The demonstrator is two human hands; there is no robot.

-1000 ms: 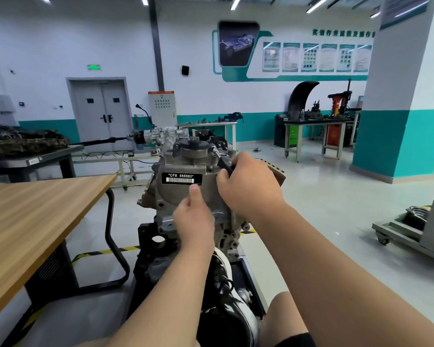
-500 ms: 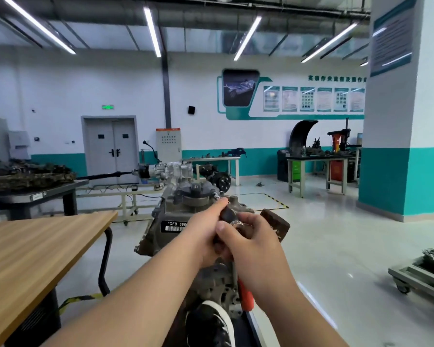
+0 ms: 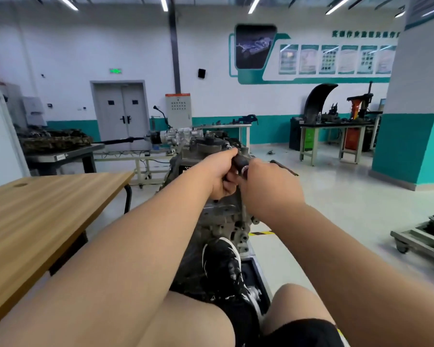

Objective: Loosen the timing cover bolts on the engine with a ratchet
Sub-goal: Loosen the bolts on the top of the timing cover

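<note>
A grey metal engine (image 3: 218, 216) stands on a low stand straight ahead, its timing cover facing me. Both hands are up at its top right corner. My left hand (image 3: 222, 175) wraps round the dark head end of the ratchet (image 3: 241, 162). My right hand (image 3: 268, 189) grips the ratchet handle just behind it, hiding most of the handle. A thin dark piece (image 3: 285, 167) sticks out to the right past my right hand. The bolt under the tool is hidden by my fingers. My black shoe (image 3: 222, 266) rests against the engine's lower part.
A wooden table (image 3: 35, 216) runs along the left. Behind it stands a dark bench (image 3: 65, 154) with engine parts. A wheeled cart (image 3: 424, 239) sits on the floor at right, near a teal and white pillar (image 3: 416, 121). Workbenches (image 3: 336, 136) line the far wall.
My left hand left the front of the cover and joined my right hand on the ratchet. The view tilted up, then settled. The red part of the handle is no longer visible.
</note>
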